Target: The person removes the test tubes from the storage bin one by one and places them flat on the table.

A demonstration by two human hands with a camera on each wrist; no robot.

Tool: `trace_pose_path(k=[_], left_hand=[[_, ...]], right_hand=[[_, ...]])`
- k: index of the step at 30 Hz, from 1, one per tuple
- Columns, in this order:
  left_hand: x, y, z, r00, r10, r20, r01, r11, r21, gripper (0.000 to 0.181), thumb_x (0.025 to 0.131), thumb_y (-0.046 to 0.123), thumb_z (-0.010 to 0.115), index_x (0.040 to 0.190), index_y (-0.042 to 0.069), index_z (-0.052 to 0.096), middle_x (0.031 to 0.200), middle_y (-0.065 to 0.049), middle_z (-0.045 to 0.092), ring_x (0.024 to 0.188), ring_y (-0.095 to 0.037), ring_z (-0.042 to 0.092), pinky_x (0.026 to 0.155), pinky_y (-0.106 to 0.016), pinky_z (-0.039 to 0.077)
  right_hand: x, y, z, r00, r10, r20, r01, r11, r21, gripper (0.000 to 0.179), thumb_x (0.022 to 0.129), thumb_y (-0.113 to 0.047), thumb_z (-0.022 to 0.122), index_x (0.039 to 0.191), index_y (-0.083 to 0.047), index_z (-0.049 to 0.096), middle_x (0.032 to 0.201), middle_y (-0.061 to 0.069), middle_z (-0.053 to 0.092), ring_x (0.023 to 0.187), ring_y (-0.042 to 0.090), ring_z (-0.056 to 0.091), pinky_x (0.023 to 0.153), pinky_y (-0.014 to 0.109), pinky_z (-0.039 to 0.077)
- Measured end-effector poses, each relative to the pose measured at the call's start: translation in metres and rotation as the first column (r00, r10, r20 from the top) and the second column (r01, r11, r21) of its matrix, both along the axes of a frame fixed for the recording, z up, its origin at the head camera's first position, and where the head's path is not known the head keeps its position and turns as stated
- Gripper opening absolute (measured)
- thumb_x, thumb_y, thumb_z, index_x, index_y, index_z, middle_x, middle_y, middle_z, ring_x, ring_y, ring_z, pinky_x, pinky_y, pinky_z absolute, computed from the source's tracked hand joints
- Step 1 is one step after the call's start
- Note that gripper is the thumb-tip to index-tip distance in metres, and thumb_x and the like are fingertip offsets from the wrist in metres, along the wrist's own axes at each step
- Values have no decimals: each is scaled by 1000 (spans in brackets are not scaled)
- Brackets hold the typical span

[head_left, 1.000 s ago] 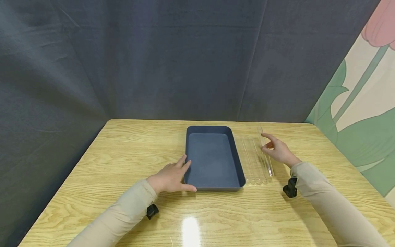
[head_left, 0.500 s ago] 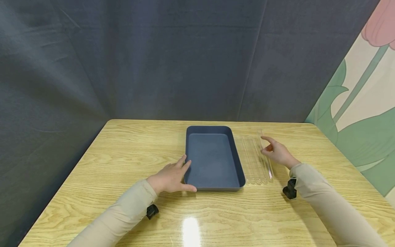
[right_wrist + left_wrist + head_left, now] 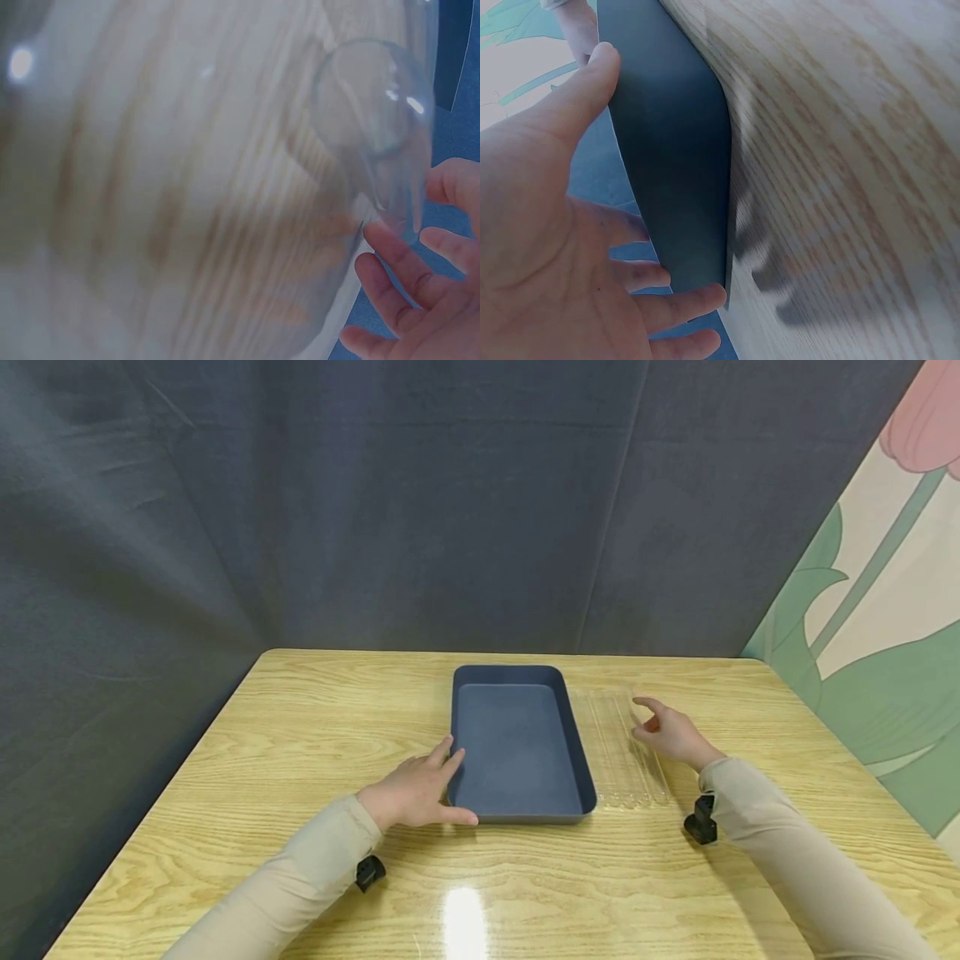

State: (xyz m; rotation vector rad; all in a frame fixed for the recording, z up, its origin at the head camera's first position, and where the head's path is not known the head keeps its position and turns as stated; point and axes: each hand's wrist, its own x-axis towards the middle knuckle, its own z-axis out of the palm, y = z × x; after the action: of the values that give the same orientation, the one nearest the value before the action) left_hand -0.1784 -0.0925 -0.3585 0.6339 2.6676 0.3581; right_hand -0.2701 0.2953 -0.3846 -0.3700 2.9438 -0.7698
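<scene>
A dark blue rectangular tray [image 3: 513, 743] lies at the middle of the wooden table [image 3: 300, 735]. My left hand [image 3: 420, 789] rests flat against its near left corner with straight fingers, and the left wrist view shows my palm [image 3: 555, 247] beside the tray wall [image 3: 675, 150]. A row of clear glass tubes [image 3: 618, 752] lies just right of the tray. My right hand [image 3: 663, 731] pinches the rightmost tube between thumb and fingers, low at the table. In the right wrist view the tube's round end [image 3: 379, 105] looms close, with my fingers [image 3: 390, 255] on it.
A dark curtain [image 3: 375, 502] hangs behind the table and a flower mural [image 3: 877, 610] stands at the right. Bare wood lies left of the tray and along the near edge [image 3: 480, 910]. Black wrist cameras [image 3: 701, 822] hang under both sleeves.
My right hand has lowered the clear tube from a raised tilt down to the row beside the tray, drifting slightly nearer. The left hand and tray have not moved.
</scene>
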Motion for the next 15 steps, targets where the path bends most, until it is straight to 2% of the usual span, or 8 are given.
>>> trace_pose_path(k=[7, 15], left_hand=[[-1, 0, -1, 1000, 0, 3, 0, 1000, 2, 94, 84, 60, 56, 150, 7, 17, 158, -18, 3, 140, -37, 29, 114, -53, 23], [-1, 0, -1, 1000, -5, -2, 5, 1000, -2, 93, 84, 60, 56, 150, 7, 17, 158, -19, 2, 139, -37, 30, 114, -53, 24]], right_hand=[[0, -1, -3, 1000, -9, 2, 9, 1000, 6, 58, 90, -12, 56, 138, 11, 32, 90, 25, 63, 70, 21, 60, 58, 29, 46], [-1, -2, -5, 1000, -23, -16, 23, 999, 24, 55, 90, -13, 53, 136, 11, 35, 94, 28, 62, 76, 28, 62, 63, 36, 50]])
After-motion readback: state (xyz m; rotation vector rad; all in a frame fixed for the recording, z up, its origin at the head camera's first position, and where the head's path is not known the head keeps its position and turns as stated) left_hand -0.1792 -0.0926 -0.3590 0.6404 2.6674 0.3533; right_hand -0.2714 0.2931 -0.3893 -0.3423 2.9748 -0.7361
